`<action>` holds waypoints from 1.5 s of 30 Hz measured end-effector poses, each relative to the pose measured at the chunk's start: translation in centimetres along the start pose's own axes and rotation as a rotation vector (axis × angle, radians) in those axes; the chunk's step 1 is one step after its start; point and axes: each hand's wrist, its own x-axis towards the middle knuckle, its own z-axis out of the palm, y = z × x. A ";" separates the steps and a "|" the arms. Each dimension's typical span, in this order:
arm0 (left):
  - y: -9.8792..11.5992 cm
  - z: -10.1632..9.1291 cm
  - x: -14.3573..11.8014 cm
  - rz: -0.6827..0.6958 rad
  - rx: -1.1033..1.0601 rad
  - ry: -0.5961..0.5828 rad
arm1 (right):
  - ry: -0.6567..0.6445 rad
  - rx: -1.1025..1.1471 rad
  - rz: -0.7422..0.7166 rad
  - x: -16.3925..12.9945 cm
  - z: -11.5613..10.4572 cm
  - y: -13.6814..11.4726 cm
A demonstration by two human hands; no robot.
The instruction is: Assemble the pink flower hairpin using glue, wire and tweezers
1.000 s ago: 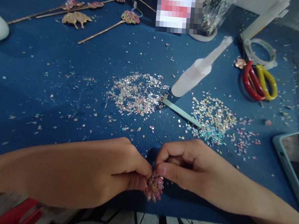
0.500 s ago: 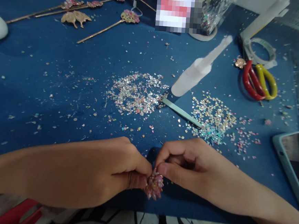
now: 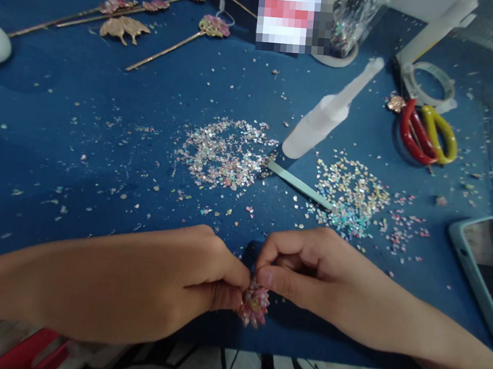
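— What takes up most of the scene?

— A blue mat (image 3: 106,116) covering the table. Everything else can be placed from the glue bottle (image 3: 319,122) lying on its side near the middle of it, nozzle pointing away from the person.

— And around that bottle?

— To its right lie scissors (image 3: 425,133) with red and yellow handles, and nearer the person on that side a phone (image 3: 482,271) at the mat's edge. Far to its left, at the back, rest several gold hairpins (image 3: 172,45), probably set aside out of the way. Just left and just right of the bottle's base sit two heaps of glitter flakes (image 3: 227,154), likely kept close for picking from.

— Where are the hands?

— Nearer the person than the bottle, at the mat's front edge. The left hand (image 3: 170,286) is closed, pinching a small pink flower ornament (image 3: 254,305) from the side; the right hand (image 3: 307,274) is curled, thumb and forefinger pressed on its top. Both seem to steady it for fine work.
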 end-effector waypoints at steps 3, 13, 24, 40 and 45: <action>0.0 0.1 0.0 0.011 -0.007 0.013 | 0.006 -0.020 0.010 0.0 0.0 -0.1; 0.2 0.0 0.2 0.003 0.028 0.006 | 0.017 -0.082 0.005 -0.1 -0.2 0.0; 0.8 0.4 0.7 0.026 0.007 0.092 | 0.335 -0.171 -0.247 -0.4 -0.7 -0.2; 1.7 -0.1 1.6 -0.141 -0.226 0.122 | 0.627 -0.764 -0.555 -1.0 -0.8 1.1; 1.1 -0.2 1.8 -0.085 -0.197 0.186 | 0.525 -1.067 -0.430 -1.2 0.3 2.3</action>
